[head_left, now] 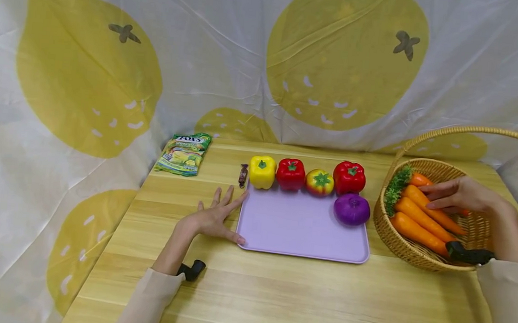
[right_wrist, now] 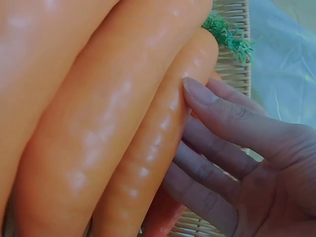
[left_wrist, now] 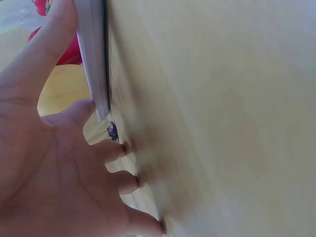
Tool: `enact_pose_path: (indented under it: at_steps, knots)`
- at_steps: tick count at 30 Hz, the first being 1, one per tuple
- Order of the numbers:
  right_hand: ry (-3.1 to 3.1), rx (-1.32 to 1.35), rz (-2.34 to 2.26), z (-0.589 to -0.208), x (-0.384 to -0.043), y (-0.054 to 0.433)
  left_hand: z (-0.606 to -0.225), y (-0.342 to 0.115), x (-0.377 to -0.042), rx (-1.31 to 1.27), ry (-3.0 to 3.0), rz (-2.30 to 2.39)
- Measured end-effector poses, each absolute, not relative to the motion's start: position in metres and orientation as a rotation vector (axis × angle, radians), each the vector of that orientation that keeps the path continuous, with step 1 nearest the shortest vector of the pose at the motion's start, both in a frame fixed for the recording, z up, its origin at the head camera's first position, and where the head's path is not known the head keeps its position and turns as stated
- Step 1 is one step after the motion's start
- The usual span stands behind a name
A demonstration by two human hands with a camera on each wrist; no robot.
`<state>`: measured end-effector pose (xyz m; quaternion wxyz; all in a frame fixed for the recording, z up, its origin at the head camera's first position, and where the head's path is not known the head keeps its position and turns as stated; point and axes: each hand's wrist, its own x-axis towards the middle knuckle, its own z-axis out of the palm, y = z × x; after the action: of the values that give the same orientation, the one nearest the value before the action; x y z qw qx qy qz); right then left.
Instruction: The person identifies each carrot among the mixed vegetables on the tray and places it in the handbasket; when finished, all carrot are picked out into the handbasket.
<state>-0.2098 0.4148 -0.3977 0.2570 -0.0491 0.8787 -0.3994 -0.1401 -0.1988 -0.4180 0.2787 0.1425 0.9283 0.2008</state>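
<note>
In the head view, my left hand (head_left: 213, 221) spreads its fingers at the left edge of a lilac tray (head_left: 290, 230), thumb and index finger touching that edge. Its other fingertips rest on the table, as the left wrist view shows. My right hand (head_left: 471, 196) reaches into a wicker basket (head_left: 385, 235) of several orange carrots with green tops. In the right wrist view, its thumb lies on one carrot (right_wrist: 153, 143) while the fingers pass behind it, fingertips hidden. A yellow bell pepper (head_left: 262, 173), two red bell peppers (head_left: 291, 175) and a yellow-red tomato-like fruit (head_left: 319, 183) line the tray's far edge.
A purple onion (head_left: 352, 209) sits at the tray's right side. Beyond the left hand lie a small wrapped candy (head_left: 242, 175) and a green Fox's candy bag (head_left: 184, 154). The basket's tall handle (head_left: 471, 130) arches over it. A lemon-print cloth (head_left: 230, 68) hangs behind the table.
</note>
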Motion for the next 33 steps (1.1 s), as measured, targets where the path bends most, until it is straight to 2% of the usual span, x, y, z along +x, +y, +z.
enact_pose_path:
  at_steps: [24, 33]
  knots:
    - [2.432, -0.232, -1.121, -0.399, -0.209, 0.417, -0.418, -0.197, -0.14, 0.378, 2.496, 0.513]
    - [2.61, -0.354, -0.805, -0.384, -0.205, 0.41, -0.414, -0.202, -0.138, 0.409, 2.485, 0.549]
